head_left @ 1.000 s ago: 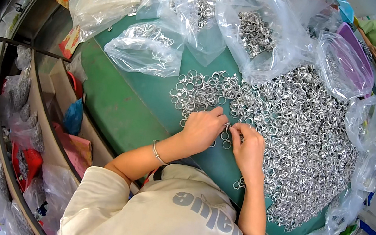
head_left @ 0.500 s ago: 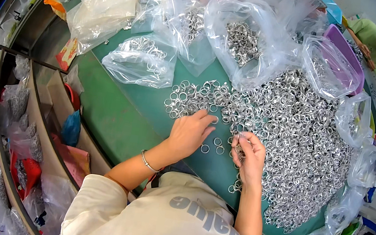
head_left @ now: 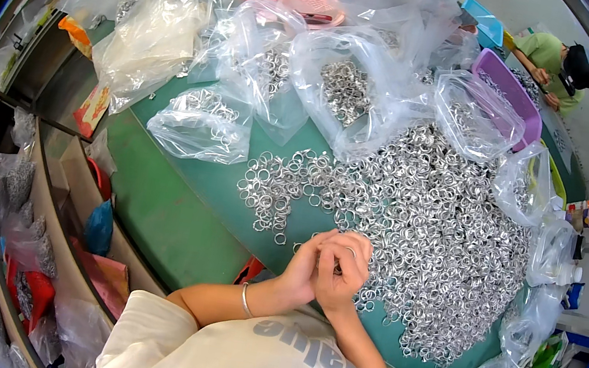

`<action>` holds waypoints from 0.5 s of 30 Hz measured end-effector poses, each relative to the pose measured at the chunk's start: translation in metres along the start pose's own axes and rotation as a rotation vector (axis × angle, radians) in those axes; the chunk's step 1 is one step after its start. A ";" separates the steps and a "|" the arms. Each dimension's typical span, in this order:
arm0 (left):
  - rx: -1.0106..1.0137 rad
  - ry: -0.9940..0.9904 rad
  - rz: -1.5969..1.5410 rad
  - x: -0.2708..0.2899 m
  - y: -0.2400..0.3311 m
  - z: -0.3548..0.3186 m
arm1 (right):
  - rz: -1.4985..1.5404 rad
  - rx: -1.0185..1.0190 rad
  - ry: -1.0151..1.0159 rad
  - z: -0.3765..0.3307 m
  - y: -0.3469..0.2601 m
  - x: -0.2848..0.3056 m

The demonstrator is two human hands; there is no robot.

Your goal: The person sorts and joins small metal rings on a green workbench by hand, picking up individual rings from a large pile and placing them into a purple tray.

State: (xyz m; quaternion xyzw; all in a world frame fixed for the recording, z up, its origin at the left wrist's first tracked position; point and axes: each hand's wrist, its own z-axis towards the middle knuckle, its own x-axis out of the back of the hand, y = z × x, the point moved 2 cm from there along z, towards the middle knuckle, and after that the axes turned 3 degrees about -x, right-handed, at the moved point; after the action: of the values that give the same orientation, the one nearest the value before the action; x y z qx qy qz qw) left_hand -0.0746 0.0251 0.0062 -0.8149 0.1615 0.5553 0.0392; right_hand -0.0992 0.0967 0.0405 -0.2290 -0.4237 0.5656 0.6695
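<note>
head view: my left hand [head_left: 302, 267] and my right hand [head_left: 344, 271] are pressed together, fingers bent inward and touching one another. a silver band [head_left: 351, 250] shows at my right fingers; i cannot tell whether it is worn or held. i also cannot tell what, if anything, my fingers grasp, since the palms are hidden.

the big heap of metal rings [head_left: 453, 246] spreads just right of my fingers and beyond them, its near edge close to my right hand. a smaller cluster of rings [head_left: 269, 188] lies ahead and to the left of my fingertips, joined to the heap by a band of more rings. all of it rests on the green table [head_left: 172, 185], which runs on to the left of my fingers.

farther ahead of my fingers sits an open clear bag [head_left: 308, 64] with rings inside, and left of it a smaller clear bag [head_left: 180, 135], also holding some. well off to the right and ahead are a purple tray [head_left: 534, 122] and, past it, a person in a green top [head_left: 545, 50]. a silver bracelet [head_left: 246, 299] circles my left wrist, behind my fingers.
</note>
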 end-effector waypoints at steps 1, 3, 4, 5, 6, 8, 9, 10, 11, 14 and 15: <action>0.027 -0.045 -0.020 -0.003 -0.003 -0.003 | -0.065 0.080 0.023 -0.008 0.001 0.002; 0.029 -0.008 -0.088 0.000 -0.007 -0.003 | 0.096 -0.025 0.130 -0.016 0.007 0.005; 0.009 0.056 -0.031 -0.012 -0.006 0.001 | 0.176 -0.069 0.189 -0.016 0.012 0.006; -0.012 0.118 0.027 -0.018 -0.007 0.005 | 0.256 -0.111 0.248 -0.017 0.015 0.008; -0.010 0.164 0.030 -0.014 -0.010 0.008 | 0.309 -0.170 0.231 -0.021 0.014 0.010; -0.028 0.017 -0.032 -0.013 -0.013 0.012 | 0.342 -0.198 0.249 -0.022 0.020 0.014; -0.037 -0.056 -0.063 -0.012 -0.014 0.013 | 0.358 -0.210 0.258 -0.022 0.022 0.017; -0.013 -0.071 -0.104 -0.008 -0.016 0.014 | 0.327 -0.178 0.216 -0.019 0.017 0.022; 0.010 -0.085 -0.145 -0.003 -0.017 0.016 | 0.362 -0.163 0.256 -0.019 0.016 0.023; 0.030 0.013 -0.197 -0.005 -0.021 0.017 | 0.468 -0.144 0.428 -0.017 0.010 0.024; 0.029 0.070 -0.202 -0.008 -0.023 0.016 | 0.472 -0.173 0.477 -0.017 0.010 0.027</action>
State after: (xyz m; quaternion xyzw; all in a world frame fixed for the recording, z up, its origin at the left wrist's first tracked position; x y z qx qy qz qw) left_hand -0.0848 0.0524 0.0042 -0.8452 0.0879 0.5175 0.1011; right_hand -0.0904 0.1275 0.0320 -0.5023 -0.2369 0.5974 0.5785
